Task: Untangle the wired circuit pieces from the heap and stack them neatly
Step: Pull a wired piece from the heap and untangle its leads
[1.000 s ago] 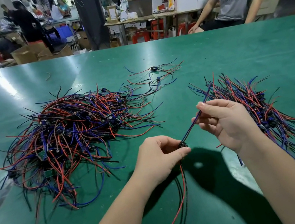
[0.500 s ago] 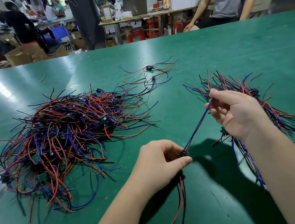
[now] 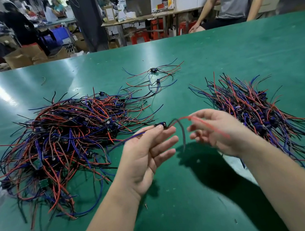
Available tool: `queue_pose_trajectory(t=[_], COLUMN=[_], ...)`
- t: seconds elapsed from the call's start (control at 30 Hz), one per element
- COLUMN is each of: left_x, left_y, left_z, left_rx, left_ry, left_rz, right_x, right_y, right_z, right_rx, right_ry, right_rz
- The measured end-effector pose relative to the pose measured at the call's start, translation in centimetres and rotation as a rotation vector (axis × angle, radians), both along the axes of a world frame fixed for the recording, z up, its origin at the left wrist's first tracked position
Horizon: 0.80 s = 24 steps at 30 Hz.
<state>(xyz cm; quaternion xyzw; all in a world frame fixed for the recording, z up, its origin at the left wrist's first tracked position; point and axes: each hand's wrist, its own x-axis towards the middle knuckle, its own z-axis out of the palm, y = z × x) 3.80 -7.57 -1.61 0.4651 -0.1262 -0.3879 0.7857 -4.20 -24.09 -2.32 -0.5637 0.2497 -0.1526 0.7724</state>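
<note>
Right grip (image 3: 220, 133) motion-blurred; can't tell if it holds red wire (image 3: 184, 118). Stack (image 3: 248, 105) wires cut off at right edge.

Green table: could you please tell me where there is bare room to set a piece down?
The near table between the tangled heap and the sorted stack is bare, as is the far side beyond the two loose pieces. Crowded: the heap's left side, the stack's right side.

Left hand (image 3: 145, 155) palm up, thumb and forefinger pinched; right hand (image 3: 222, 131) blurred, fingers loosely spread
</note>
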Motion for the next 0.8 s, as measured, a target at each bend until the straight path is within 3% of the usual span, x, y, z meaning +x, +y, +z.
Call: queue_pose_trajectory(t=[0.07,0.13,0.27,0.4,0.5,0.63,0.8], left_x=[0.1,0.0,-0.4,-0.4,-0.4,-0.5,-0.7], left_y=[0.0,-0.3,-0.8,-0.6,-0.4,-0.6,-0.8], left_z=[-0.2,-0.8,-1.8,-1.8,-1.8,-1.9,-2.7], left_rx=[0.006,0.084,0.194,0.238,0.306,0.343,0.421], left_ry=[-0.023,-0.107,-0.336,-0.564,-0.618,-0.584,-0.740], left_rz=[0.075,0.173,0.282,0.137,0.045,0.131,0.183], right_x=[0.2,0.5,1.0,1.0,0.5,0.3,0.6], right_y=[1.5,2.9,4.0,3.5,2.6,2.2,2.9], right_z=[-0.6,-0.7,-0.6,-0.4,0.2,0.0,-0.9], right_rx=[-0.137,-0.124,-0.089,-0.100,-0.138,-0.377,-0.697], right_ry=[-0.031,-0.157,-0.285,-0.241,-0.251,-0.216,-0.144], right_rz=[0.161,0.246,0.041,-0.104,-0.148,-0.154,-0.122])
